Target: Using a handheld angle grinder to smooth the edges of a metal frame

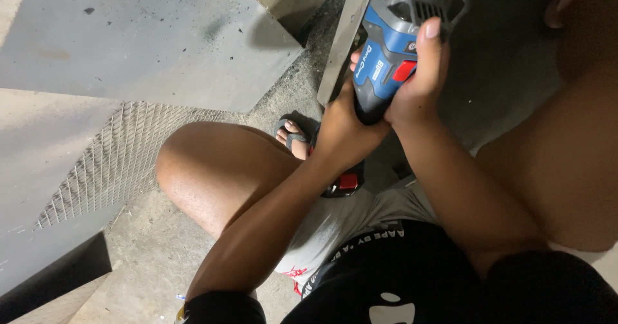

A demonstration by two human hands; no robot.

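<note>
Both my hands grip a blue and grey cordless angle grinder [398, 34] held out in front of me near the top of the head view. My left hand [341, 127] wraps the lower end of its body. My right hand [418, 79] clasps the body higher up, thumb pointing up beside a red switch. The tool's head reaches the top edge, next to a grey metal bar [344, 37] standing on edge. I am crouching, with my left knee [206, 169] raised and my foot in a sandal [293, 134] below the bar.
A large grey metal sheet [141, 40] lies on the concrete floor at upper left, dusted with dark specks. A wire mesh panel [109, 163] lies beside my knee. Another grey plate [45, 259] sits at lower left. My right knee fills the right side.
</note>
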